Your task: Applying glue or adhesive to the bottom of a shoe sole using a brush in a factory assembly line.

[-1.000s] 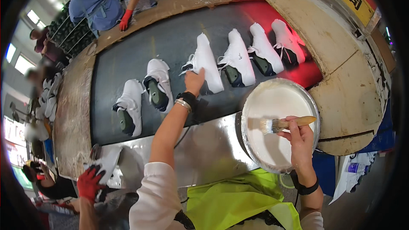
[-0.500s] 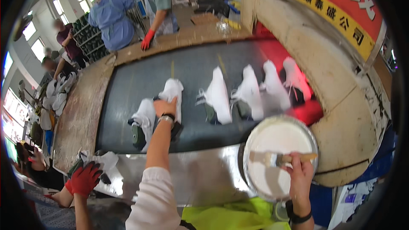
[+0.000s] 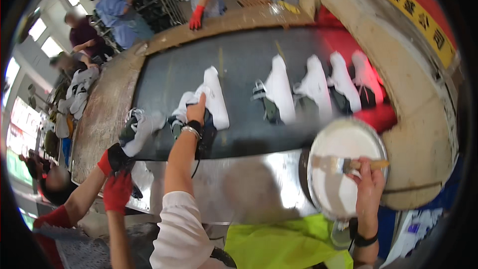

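Observation:
My left hand reaches over a dark conveyor belt to two white shoes lying on their sides close together. Its thumb points up along the right shoe; its fingers, partly hidden, close on the left shoe. My right hand grips the wooden handle of a flat paintbrush, its bristles over a round tub of white liquid. To the left, a co-worker's red-and-black gloved hand is at another white shoe with dark green parts. A second red-gloved hand is just below.
Several white shoes lie in a row on the belt, toward a red-lit opening. A metal ledge runs along the near side. Across the belt, a person's red-gloved hand rests on the wooden rim.
A co-worker's gloved hand has brought another white shoe onto the belt's left end. The view has shifted, so the belt and shoes appear higher and further right. My right hand still holds the paintbrush.

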`<action>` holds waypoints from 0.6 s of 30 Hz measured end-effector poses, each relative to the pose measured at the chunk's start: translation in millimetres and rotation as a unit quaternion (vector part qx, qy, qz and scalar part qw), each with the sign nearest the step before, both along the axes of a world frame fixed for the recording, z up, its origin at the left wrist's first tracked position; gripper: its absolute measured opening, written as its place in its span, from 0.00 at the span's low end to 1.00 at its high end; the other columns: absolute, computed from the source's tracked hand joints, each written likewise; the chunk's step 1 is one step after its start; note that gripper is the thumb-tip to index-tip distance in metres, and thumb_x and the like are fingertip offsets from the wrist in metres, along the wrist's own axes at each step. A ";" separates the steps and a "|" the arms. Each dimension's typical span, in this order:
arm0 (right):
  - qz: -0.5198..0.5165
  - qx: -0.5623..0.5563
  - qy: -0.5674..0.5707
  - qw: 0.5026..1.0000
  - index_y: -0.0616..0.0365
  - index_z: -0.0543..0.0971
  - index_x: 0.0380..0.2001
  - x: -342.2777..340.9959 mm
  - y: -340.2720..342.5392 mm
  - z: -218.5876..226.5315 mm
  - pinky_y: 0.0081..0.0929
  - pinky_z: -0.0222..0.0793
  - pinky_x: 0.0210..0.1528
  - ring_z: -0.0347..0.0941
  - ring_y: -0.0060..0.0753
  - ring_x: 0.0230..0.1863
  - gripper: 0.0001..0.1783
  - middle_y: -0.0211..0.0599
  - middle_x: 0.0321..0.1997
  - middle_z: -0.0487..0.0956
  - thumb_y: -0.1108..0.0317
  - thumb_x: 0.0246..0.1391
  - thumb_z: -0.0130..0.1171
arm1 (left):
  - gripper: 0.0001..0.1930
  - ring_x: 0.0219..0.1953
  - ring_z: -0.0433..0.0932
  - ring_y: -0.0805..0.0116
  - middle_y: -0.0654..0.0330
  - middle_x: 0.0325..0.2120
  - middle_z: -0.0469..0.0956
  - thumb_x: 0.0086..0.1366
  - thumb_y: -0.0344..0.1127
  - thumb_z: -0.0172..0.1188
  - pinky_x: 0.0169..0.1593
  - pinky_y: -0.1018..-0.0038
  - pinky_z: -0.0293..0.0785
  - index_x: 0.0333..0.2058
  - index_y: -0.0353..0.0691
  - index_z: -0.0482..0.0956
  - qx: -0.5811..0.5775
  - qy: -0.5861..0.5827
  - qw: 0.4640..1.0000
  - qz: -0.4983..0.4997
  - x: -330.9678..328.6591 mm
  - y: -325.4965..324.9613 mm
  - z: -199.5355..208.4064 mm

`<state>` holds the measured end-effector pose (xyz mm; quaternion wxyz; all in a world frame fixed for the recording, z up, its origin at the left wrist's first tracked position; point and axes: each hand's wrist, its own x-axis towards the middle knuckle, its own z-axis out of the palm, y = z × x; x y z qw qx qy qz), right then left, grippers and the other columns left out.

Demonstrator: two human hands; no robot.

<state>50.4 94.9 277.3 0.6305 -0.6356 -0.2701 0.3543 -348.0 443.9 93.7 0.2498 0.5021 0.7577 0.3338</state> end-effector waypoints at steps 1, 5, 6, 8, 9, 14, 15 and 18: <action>0.005 -0.011 -0.015 1.000 0.66 0.73 0.44 -3.2 -4.1 2.9 0.24 0.74 0.40 0.74 0.26 0.41 0.16 0.38 0.41 0.77 0.63 0.63 0.49 | 0.38 0.48 0.76 0.50 0.44 0.43 0.77 0.58 0.64 0.54 0.50 0.63 0.70 0.49 0.28 0.72 -0.007 -0.092 0.995 -0.039 -0.7 -7.0 4.0; 0.022 -0.004 -0.023 0.999 0.66 0.74 0.44 -13.2 -22.6 10.1 0.25 0.74 0.41 0.74 0.26 0.42 0.17 0.39 0.43 0.77 0.61 0.63 0.50 | 0.30 0.47 0.77 0.60 0.53 0.49 0.74 0.65 0.54 0.53 0.51 0.64 0.75 0.56 0.36 0.65 -0.142 -0.582 0.779 -0.184 11.5 -67.5 33.2; 0.024 0.004 -0.023 0.999 0.67 0.74 0.44 -13.8 -28.3 9.8 0.25 0.74 0.42 0.74 0.26 0.42 0.17 0.39 0.43 0.77 0.61 0.63 0.50 | 0.29 0.48 0.76 0.60 0.54 0.50 0.73 0.66 0.54 0.50 0.53 0.64 0.74 0.58 0.39 0.64 -0.152 -0.601 0.765 -0.175 17.5 -91.6 41.2; 0.019 0.001 -0.017 1.000 0.67 0.73 0.45 -13.4 -40.1 5.4 0.25 0.75 0.42 0.75 0.26 0.43 0.17 0.40 0.43 0.77 0.62 0.63 0.49 | 0.29 0.51 0.74 0.61 0.55 0.53 0.71 0.68 0.54 0.46 0.55 0.64 0.72 0.60 0.41 0.61 -0.131 -0.639 0.716 -0.249 25.6 -148.3 56.5; 0.022 0.002 -0.016 1.000 0.67 0.73 0.45 -11.2 -45.3 1.0 0.25 0.75 0.42 0.75 0.26 0.43 0.17 0.40 0.42 0.77 0.62 0.63 0.49 | 0.29 0.53 0.73 0.61 0.55 0.53 0.71 0.69 0.54 0.44 0.56 0.64 0.71 0.60 0.40 0.59 -0.096 -0.635 0.729 -0.235 30.7 -179.9 60.0; 0.038 -0.006 -0.086 0.996 0.64 0.75 0.43 19.1 -51.8 -35.8 0.22 0.75 0.38 0.76 0.25 0.39 0.14 0.36 0.39 0.78 0.63 0.63 0.49 | 0.27 0.49 0.71 0.63 0.55 0.48 0.71 0.68 0.50 0.45 0.53 0.71 0.69 0.57 0.36 0.62 -0.083 -0.703 0.645 -0.287 56.2 -305.5 45.5; 0.038 -0.030 -0.131 0.990 0.64 0.75 0.41 27.5 -44.9 -45.9 0.23 0.74 0.37 0.76 0.26 0.36 0.14 0.37 0.36 0.79 0.63 0.61 0.51 | 0.25 0.46 0.71 0.66 0.57 0.45 0.72 0.68 0.49 0.47 0.50 0.74 0.70 0.54 0.35 0.64 -0.110 -0.714 0.638 -0.266 61.7 -322.0 37.1; -0.007 -0.099 -0.286 0.953 0.66 0.77 0.37 45.3 -18.6 -73.2 0.32 0.73 0.34 0.77 0.37 0.30 0.15 0.46 0.29 0.79 0.62 0.55 0.57 | 0.17 0.34 0.67 0.73 0.63 0.33 0.68 0.68 0.44 0.47 0.38 0.78 0.66 0.47 0.37 0.67 -0.245 -0.836 0.428 -0.239 71.0 -345.4 15.9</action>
